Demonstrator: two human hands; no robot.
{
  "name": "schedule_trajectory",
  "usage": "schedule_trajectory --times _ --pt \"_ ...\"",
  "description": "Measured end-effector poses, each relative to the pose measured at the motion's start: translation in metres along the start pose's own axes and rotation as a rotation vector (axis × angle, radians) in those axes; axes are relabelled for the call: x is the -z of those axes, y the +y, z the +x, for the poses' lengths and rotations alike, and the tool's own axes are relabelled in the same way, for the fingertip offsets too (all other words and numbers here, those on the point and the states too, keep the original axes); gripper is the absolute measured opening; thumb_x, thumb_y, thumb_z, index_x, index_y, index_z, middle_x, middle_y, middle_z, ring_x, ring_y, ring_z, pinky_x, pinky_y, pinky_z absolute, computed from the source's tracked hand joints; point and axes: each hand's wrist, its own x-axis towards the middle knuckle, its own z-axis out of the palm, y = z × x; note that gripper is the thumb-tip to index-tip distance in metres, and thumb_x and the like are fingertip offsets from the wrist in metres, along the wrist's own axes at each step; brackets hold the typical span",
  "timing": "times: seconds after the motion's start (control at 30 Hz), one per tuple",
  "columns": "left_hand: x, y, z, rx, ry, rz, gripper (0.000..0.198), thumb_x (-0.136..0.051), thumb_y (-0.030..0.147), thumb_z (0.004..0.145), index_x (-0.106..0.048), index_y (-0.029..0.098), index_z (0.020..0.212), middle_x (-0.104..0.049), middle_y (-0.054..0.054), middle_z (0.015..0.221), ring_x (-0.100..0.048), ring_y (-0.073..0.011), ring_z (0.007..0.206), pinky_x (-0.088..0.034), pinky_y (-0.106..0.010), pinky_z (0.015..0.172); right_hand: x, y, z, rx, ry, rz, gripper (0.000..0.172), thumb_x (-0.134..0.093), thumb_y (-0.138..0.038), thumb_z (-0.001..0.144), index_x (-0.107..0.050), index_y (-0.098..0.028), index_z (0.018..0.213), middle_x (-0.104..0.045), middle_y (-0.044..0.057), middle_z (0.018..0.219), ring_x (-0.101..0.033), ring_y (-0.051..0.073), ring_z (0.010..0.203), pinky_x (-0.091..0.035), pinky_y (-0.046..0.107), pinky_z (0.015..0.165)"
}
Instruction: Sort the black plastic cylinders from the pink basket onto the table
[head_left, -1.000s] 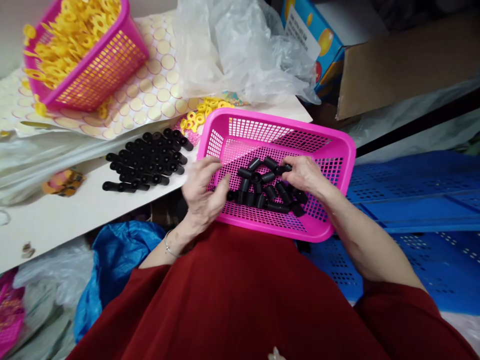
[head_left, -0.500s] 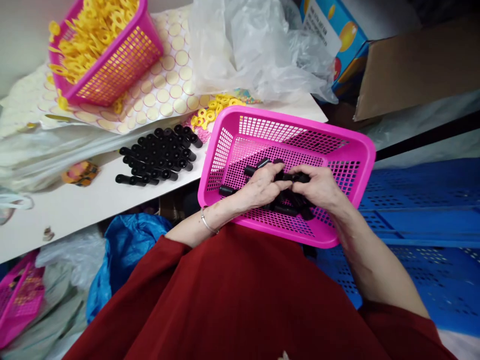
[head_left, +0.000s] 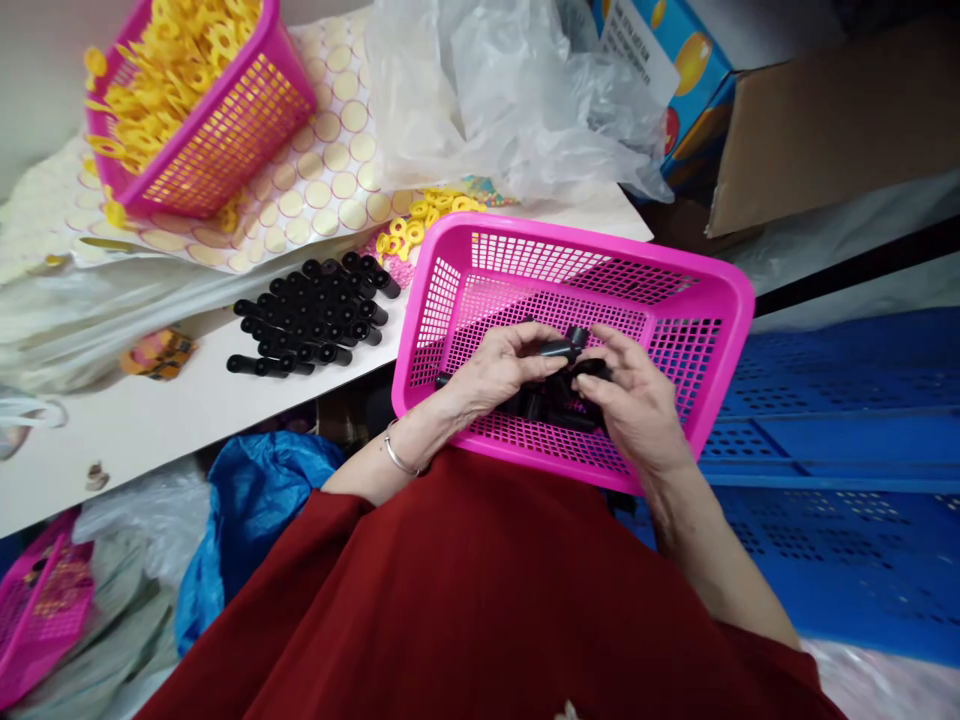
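Note:
Both my hands are over a pink mesh basket point(head_left: 469, 228) that sits in front of my lap, with loose black tubes point(head_left: 564, 417) on its floor. My left hand point(head_left: 499, 372) pinches a black tube point(head_left: 556, 349) between thumb and fingers. Facing it, my right hand point(head_left: 637, 390) curls its fingers around more black tubes; how many it grips is partly hidden. On the white table to the left, many similar black tubes point(head_left: 315, 310) stand upright, packed close in a block.
A second pink basket point(head_left: 225, 165) full of yellow ring-shaped pieces stands at back left. Loose yellow pieces point(head_left: 420, 220) lie behind my basket. Clear plastic bags point(head_left: 510, 100), a cardboard box point(head_left: 832, 140) and blue crates point(head_left: 847, 400) are around; a blue bag point(head_left: 247, 500) hangs below the table edge.
My hands have lifted slightly off the pile and drawn apart. The left now shows a tube in its pinch, and the right hand has turned with its fingers more raised.

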Motion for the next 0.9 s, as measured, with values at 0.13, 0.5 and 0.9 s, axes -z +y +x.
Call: schedule_trajectory --times 0.13,0.5,0.9 --pt "0.003 0.001 -0.003 0.025 -0.037 0.022 0.032 -0.079 0.028 0.066 -0.071 0.014 0.094 -0.066 -0.001 0.079 -0.057 -0.0090 0.068 -0.046 -0.023 0.065 0.004 -0.004 -0.007 0.132 0.051 -0.209 0.048 -0.084 -0.036 0.065 -0.062 -0.027 0.107 -0.071 0.001 0.092 -0.068 0.019 0.086 -0.058 0.037 0.080" --pt "0.008 0.009 -0.003 -0.072 -0.086 0.289 0.025 -0.073 0.026 0.072 -0.077 0.015 0.095 -0.069 -0.003 0.084 -0.061 -0.0142 0.079 -0.049 -0.027 0.076 0.010 -0.002 -0.009 0.335 0.051 -0.354 0.027 -0.080 -0.036 0.072 -0.072 -0.028 0.097 -0.072 0.003 0.095 -0.067 0.023 0.094 -0.056 0.047 0.089" --pt "0.003 0.010 -0.005 -0.056 -0.210 0.329 0.025 -0.070 0.028 0.078 -0.077 0.017 0.099 -0.069 -0.001 0.079 -0.061 -0.0135 0.075 -0.049 -0.025 0.071 0.006 0.002 -0.010 0.318 0.011 -0.439 0.031 -0.074 -0.041 0.078 -0.068 -0.028 0.106 -0.069 0.004 0.099 -0.066 0.024 0.095 -0.056 0.046 0.090"
